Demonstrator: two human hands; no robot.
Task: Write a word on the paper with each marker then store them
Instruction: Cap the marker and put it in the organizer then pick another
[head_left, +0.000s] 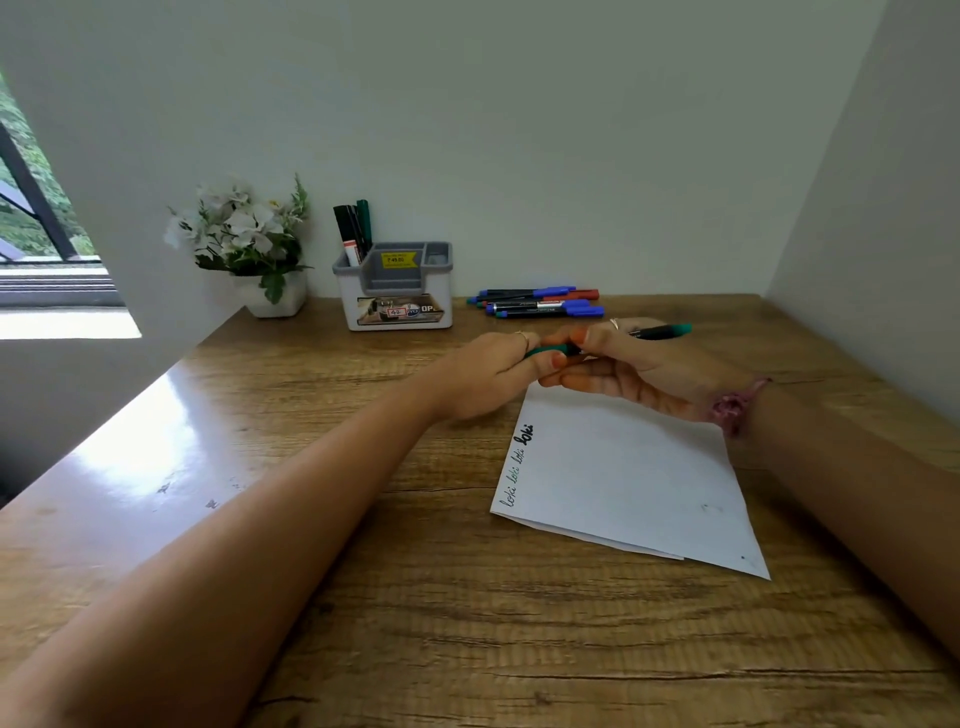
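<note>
- The green marker (660, 331) lay crosswise above the far edge of the paper (628, 467), its long axis running left to right, green tail end sticking out past the right hand (634, 371).
- The right hand held the barrel, thumb and fingers curled round it; the left hand (493, 371) pinched the green cap (545, 351) at the marker's left end, fingers closed on it.
- Both hands met just beyond the paper's top corner, so cap and barrel sat on one line; whether the cap was coming off or going on could not be told.
- On the paper, four words ran along the left edge.
- Beyond the paper, against the wall, the other markers (540, 304) lay in a heap, long axes also left to right, nearer the right hand.
- The organizer (395, 291), left of that heap, already held stored markers (353, 228) upright in its left compartment; it stood nearer the left hand.
</note>
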